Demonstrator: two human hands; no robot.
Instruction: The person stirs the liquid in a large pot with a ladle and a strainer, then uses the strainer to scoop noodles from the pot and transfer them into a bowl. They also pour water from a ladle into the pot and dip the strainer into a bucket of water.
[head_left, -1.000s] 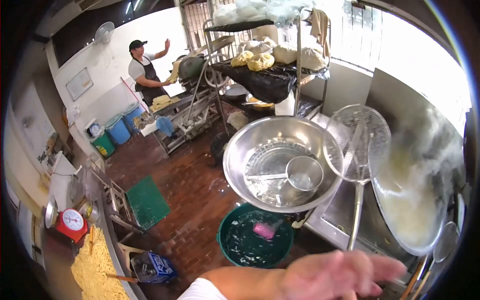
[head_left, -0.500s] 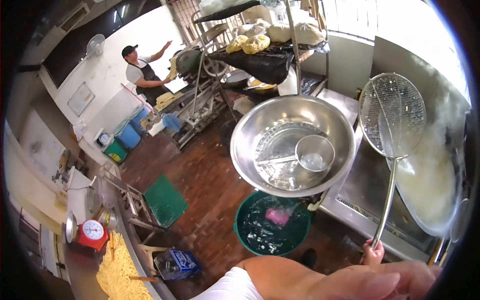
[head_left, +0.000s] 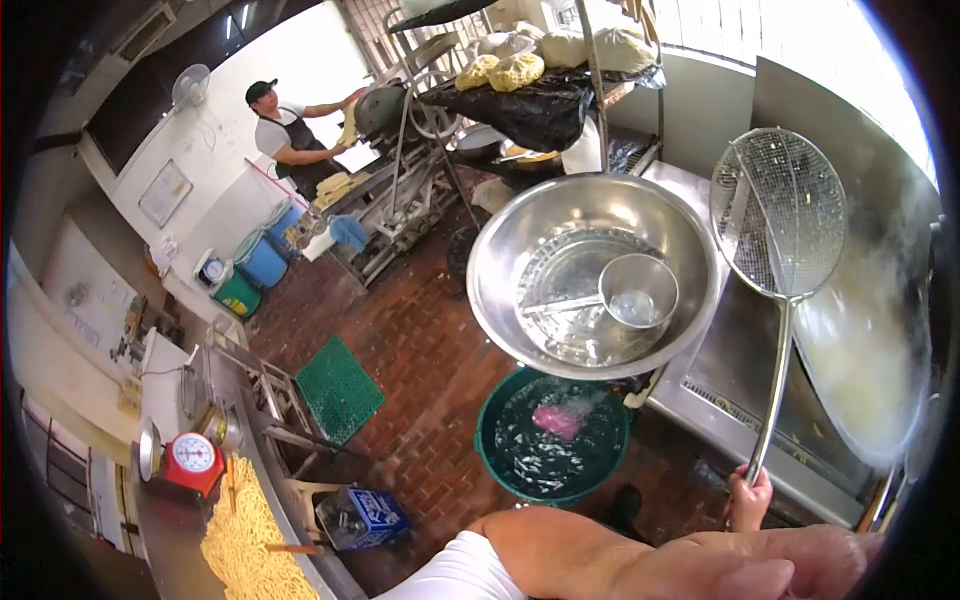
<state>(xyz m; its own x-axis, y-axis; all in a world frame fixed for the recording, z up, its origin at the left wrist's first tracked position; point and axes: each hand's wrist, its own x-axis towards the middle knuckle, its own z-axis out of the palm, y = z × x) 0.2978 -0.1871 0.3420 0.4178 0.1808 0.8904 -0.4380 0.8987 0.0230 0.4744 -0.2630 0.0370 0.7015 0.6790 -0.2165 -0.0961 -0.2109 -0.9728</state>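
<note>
My right hand (head_left: 749,497) is wrapped around the long metal handle of a wire-mesh skimmer (head_left: 780,215). The skimmer's basket stands up beside a steaming wok (head_left: 865,370). Close to the camera, my left hand (head_left: 790,565) reaches across from the left with its fingers stretched out. Nothing shows in it, though its lower part is cut off by the frame's edge. A wide steel basin (head_left: 490,300) sits left of the skimmer, with a handled metal dipper (head_left: 640,290) lying in it.
Below the basin stands a green tub (head_left: 495,470) of water with something pink inside. Noodles (head_left: 250,540) lie on the left counter near a red scale (head_left: 193,460). A blue crate (head_left: 375,515) stands on the floor. A co-worker (head_left: 290,135) is at a machine behind.
The skimmer has shifted slightly left and up. My left hand has turned a little. The co-worker's raised arm has come down to the machine. The view has shifted slightly.
</note>
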